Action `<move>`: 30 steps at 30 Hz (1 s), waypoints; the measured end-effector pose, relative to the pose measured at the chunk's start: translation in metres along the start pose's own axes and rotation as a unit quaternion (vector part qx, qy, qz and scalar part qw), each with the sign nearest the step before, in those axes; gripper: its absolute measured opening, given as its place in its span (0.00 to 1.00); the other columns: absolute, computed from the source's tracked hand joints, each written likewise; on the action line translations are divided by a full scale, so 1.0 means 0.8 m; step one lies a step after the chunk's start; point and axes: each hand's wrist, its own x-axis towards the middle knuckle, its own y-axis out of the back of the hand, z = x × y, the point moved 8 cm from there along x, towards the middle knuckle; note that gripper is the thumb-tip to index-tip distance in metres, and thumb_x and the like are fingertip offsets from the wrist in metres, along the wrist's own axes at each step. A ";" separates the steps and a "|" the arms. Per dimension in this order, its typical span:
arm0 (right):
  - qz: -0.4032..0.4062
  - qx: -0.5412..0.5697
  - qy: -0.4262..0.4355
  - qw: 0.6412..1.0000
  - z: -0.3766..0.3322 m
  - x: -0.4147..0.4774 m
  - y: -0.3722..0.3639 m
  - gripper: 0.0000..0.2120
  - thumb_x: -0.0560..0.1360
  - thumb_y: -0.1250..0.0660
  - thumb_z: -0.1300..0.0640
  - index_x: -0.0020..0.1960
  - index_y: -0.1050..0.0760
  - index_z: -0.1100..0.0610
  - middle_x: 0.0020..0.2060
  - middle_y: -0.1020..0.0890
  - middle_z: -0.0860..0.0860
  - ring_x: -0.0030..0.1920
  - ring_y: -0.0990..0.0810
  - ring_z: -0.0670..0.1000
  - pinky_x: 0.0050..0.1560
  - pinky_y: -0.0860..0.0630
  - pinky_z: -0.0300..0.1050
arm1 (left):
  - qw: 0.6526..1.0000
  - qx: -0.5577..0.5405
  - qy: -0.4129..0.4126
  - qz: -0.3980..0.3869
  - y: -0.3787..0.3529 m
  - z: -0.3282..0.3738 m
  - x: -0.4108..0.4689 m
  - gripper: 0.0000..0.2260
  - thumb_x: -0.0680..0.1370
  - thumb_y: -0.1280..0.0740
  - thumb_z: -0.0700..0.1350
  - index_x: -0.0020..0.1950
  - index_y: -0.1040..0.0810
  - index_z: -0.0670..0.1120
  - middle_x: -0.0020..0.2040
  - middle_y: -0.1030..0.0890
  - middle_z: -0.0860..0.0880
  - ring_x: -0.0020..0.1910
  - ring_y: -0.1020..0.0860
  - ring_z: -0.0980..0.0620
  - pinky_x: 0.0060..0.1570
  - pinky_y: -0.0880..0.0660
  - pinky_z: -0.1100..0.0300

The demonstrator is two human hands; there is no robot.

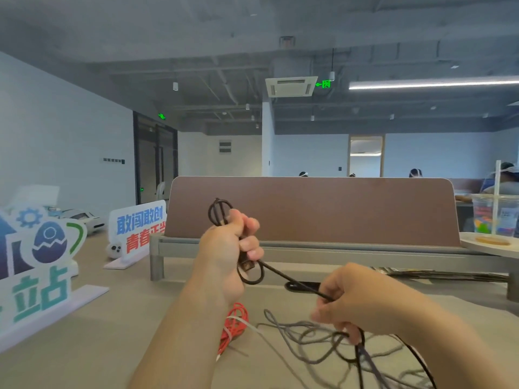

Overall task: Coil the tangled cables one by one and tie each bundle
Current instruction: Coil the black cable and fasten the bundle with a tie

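My left hand (233, 242) is curled round a small coil of the black cable (289, 277). Its loops stick out above my thumb and below my little finger, with the USB plug (247, 265) just under my fist. From there the cable runs straight down to my right hand (362, 299), whose fingers close round it; its slack trails off beneath that hand. Under my right hand the grey cable (295, 332) lies tangled on the tabletop (112, 332). Between my wrists lies the red cable (234, 324), bundled and tied in white. Beyond my left hand a sign (139, 228) reads "敢闯敢创" in blue and "青春" in red, the rest hidden. Far left, another sign (42, 293) ends in "站".
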 end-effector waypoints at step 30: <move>0.096 0.123 0.141 0.978 0.004 0.003 0.036 0.13 0.75 0.36 0.46 0.37 0.22 0.52 0.26 0.28 0.49 0.24 0.28 0.47 0.29 0.30 0.42 | 0.914 0.355 0.051 -0.188 -0.047 -0.062 -0.021 0.15 0.81 0.41 0.49 0.40 0.22 0.44 0.24 0.33 0.54 0.20 0.38 0.57 0.26 0.32 0.61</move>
